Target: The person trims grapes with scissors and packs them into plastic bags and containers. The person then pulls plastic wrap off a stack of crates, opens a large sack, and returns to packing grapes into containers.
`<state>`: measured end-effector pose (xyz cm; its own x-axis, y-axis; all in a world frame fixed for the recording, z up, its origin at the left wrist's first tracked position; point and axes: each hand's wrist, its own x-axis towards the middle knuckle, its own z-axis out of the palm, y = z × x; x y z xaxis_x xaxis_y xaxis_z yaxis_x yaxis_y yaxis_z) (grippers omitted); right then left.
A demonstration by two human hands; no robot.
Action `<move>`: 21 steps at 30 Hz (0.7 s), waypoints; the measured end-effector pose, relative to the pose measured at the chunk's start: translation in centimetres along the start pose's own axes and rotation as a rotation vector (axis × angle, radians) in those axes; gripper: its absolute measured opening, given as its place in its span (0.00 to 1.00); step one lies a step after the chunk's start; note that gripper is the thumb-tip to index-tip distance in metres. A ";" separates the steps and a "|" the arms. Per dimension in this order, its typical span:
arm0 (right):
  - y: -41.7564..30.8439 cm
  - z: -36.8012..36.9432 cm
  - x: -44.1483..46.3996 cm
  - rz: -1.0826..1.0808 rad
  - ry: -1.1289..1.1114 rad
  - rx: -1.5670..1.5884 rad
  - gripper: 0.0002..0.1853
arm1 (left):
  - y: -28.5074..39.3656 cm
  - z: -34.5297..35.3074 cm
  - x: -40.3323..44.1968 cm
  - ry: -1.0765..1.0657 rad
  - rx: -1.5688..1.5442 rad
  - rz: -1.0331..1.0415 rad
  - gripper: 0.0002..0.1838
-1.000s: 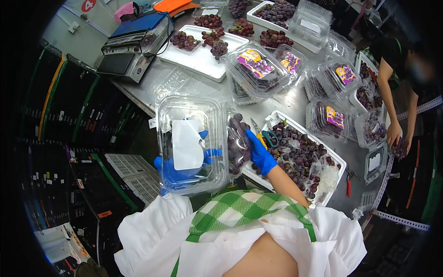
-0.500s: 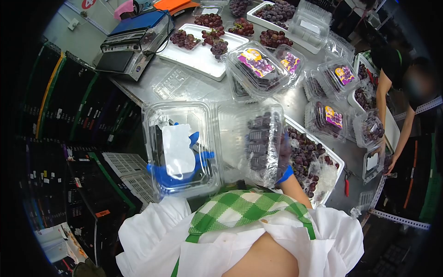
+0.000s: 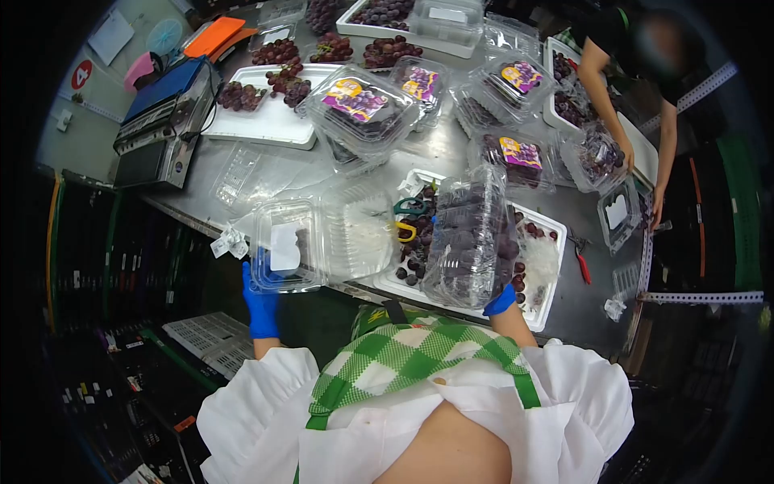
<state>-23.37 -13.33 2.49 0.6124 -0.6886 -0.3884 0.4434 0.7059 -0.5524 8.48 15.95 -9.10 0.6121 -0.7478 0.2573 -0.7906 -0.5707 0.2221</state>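
Observation:
My left hand (image 3: 261, 306), in a blue glove, is at the lower edge of the lidded side of a clear clamshell box (image 3: 359, 234); part of the hand shows through the plastic, and its grip is unclear. A white label is on that side. On the right, my right hand (image 3: 501, 302) is wrapped round a film-covered pack of dark grapes (image 3: 463, 242), its fingers mostly hidden behind it. The pack hangs over a white tray of loose grapes (image 3: 551, 290). Scissors (image 3: 405, 231) with yellow and green handles lie at the tray's left.
Labelled grape boxes (image 3: 355, 105) stand behind. A white tray (image 3: 250, 129) with grape bunches is at the back left, beside a scale (image 3: 153, 153). Red pliers (image 3: 582, 264) lie at the right. A co-worker's arms (image 3: 601, 89) reach in at the upper right.
The view has turned right. The grape pack has moved right, away from the labelled side, and the open box stretches between. My left hand has slid down to its lower left edge.

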 end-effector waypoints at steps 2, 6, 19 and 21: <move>-1.0 -0.7 -0.6 -0.021 0.058 0.011 0.25 | -0.1 -1.3 0.4 -0.123 -0.168 -0.096 0.25; -2.5 -2.0 -1.6 -0.040 0.192 0.060 0.23 | -2.8 -4.3 1.4 -0.236 -1.838 -0.981 0.33; -3.6 -1.3 -3.2 0.087 -0.106 -0.039 0.26 | 24.1 -6.6 6.8 -0.378 -1.690 -0.304 0.34; -4.8 1.4 -3.5 0.159 -0.123 -0.194 0.31 | 30.3 -9.2 7.4 -0.720 -1.809 -0.411 0.32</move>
<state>-26.72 -14.07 7.58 0.7444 -0.5379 -0.3957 0.2091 0.7505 -0.6269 -10.74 -3.77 8.16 0.2342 -0.9234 -0.3042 0.5893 -0.1141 0.7998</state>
